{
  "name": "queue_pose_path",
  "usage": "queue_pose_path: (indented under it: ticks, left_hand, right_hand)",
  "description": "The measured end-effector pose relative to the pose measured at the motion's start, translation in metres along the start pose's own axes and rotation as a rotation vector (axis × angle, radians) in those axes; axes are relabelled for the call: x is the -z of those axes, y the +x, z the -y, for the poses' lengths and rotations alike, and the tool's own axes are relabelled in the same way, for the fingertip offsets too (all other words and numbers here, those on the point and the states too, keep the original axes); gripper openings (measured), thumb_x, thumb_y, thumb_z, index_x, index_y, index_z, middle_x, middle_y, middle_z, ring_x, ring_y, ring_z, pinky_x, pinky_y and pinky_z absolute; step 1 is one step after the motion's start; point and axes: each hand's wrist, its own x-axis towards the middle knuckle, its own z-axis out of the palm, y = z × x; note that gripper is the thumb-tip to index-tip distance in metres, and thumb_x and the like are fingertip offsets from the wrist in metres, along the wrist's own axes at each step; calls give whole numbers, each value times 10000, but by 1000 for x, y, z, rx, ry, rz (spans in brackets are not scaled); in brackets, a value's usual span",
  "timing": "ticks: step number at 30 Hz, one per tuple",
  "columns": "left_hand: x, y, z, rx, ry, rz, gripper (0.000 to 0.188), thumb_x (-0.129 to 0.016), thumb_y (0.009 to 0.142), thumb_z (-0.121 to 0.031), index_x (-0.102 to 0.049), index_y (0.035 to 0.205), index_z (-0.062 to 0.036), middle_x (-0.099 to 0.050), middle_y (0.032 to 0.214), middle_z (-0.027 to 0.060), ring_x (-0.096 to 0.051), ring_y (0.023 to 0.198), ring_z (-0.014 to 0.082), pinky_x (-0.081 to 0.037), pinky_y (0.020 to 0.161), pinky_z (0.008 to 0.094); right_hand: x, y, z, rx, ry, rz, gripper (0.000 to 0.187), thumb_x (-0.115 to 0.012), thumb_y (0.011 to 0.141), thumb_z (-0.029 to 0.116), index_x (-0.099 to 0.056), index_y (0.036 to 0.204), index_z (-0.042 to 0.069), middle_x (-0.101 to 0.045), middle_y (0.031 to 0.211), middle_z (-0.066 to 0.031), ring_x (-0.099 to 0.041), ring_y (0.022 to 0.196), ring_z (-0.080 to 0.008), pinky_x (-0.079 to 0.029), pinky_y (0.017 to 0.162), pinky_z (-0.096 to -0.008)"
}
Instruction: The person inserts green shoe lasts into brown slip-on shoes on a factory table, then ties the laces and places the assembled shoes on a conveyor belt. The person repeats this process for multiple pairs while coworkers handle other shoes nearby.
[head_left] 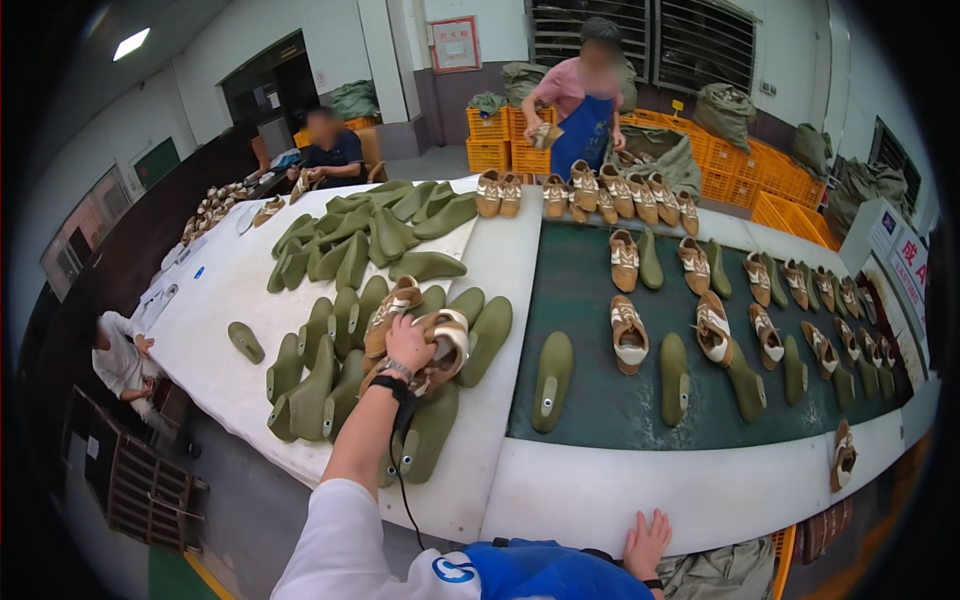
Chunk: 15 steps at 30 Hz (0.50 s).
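Note:
My left hand (408,345) is closed on a pair of tan sneakers (447,350) with white trim, above a pile of green shoe lasts (318,385) on the white table (225,340). The fingertips are partly hidden among the sneakers. A cord runs down from the black band on my left wrist. My right hand (648,540) rests with fingers spread at the front edge of the white ledge (600,495), holding nothing. Beyond that ledge, a dark green conveyor belt (610,420) carries tan sneakers and green lasts in rows.
More lasts (385,230) are heaped farther back. Several tan sneakers (620,192) line the belt's far edge; a single sneaker (843,455) lies at the right. Opposite, a person in a blue apron (582,125) holds a shoe. Two people sit at the left. Orange crates (487,155) stand behind.

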Motion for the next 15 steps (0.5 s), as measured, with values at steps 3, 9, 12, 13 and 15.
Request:
queue_pose_path:
  ticks: [3,9,12,13,15]
  left_hand:
    - [2,31,4,203,165,171,623,-723,668,-312,-548,1245,-158,-330,1460,173,-216,1398,363,-254,1092,531]
    - [-9,67,36,623,-82,560,1265,-854,553,-458,-55,1522,-303,-160,1554,175,-130,1434,393,-160,1110,596]
    - [-24,69,41,672,-117,563,1239,-869,528,-478,-149,1495,-194,-350,1461,168,-346,1349,373,-267,1082,551]
    - [-28,67,43,676,-107,550,1208,-868,528,-478,-190,1476,-161,-385,1435,164,-381,1328,358,-298,1070,533]
    - [-34,62,42,669,-82,430,898,-824,595,-422,-409,1323,-101,-490,1342,153,-476,1249,320,-391,1008,478]
  right_hand:
    - [0,-1,0,7,-25,8,480,-578,826,189,-528,1292,86,-348,1431,-199,-292,1339,-404,-195,1094,-568]
    - [8,0,8,55,-196,-33,426,-495,948,268,-501,1350,130,-422,1405,-207,-372,1291,-397,-294,1063,-518]
    - [8,2,10,56,-202,-53,425,-503,938,262,-507,1343,133,-430,1392,-216,-386,1280,-389,-301,1058,-517]
    - [7,2,10,52,-203,-47,425,-503,937,262,-507,1343,137,-431,1392,-213,-386,1280,-387,-301,1059,-515]
    - [6,3,9,52,-205,-39,425,-502,934,266,-509,1341,143,-433,1392,-205,-389,1279,-383,-302,1060,-511]
